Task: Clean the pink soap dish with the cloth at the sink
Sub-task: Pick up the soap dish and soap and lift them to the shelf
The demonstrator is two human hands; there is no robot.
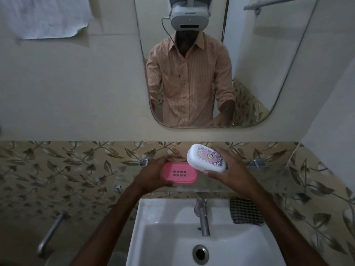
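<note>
The pink soap dish (pixel 179 174), with a grid of drain holes in its floor, is gripped at its left end by my left hand (pixel 152 174), just above the glass shelf (pixel 272 177). My right hand (pixel 228 174) holds the dish's white lid (pixel 207 158), printed with a swirl pattern, lifted and tilted to the right of the dish. A dark checked cloth (pixel 245 212) lies on the back right corner of the white sink (pixel 153 227), below my right forearm.
A chrome tap (pixel 202 217) stands at the back of the basin, with the drain (pixel 200 254) near the front. A mirror (pixel 249 64) hangs above the shelf. A metal pipe (pixel 51 233) runs along the left wall. A white towel (pixel 44 16) hangs top left.
</note>
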